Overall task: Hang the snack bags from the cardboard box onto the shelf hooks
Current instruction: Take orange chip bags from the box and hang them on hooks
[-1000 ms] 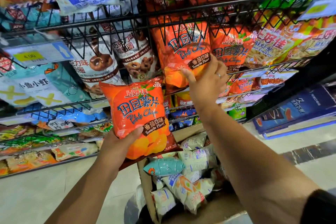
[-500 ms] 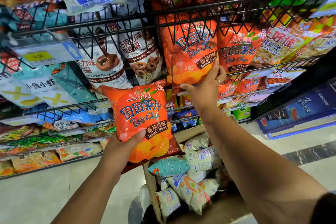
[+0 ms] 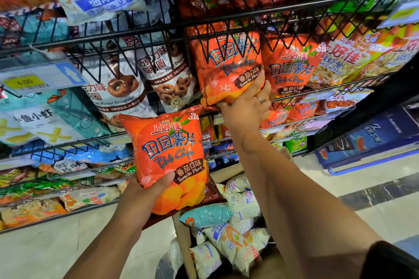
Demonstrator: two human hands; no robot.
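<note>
Shop aisle, with a wire shelf (image 3: pixel 226 17) across the upper frame. At centre, an orange chip bag (image 3: pixel 167 154) is gripped by the left hand (image 3: pixel 145 190), thumb over its front. A second orange bag (image 3: pixel 226 68) — upper centre, in the rack — is clasped at its lower edge by the curled fingers of the right hand (image 3: pixel 244 108). The cardboard box (image 3: pixel 184 240) is seen at bottom centre.

Chip bags (image 3: pixel 167 149) orange, blue lettering — doughnut bags (image 3: pixel 118 88) white-brown — box bags (image 3: pixel 205 214) teal, white.
</note>
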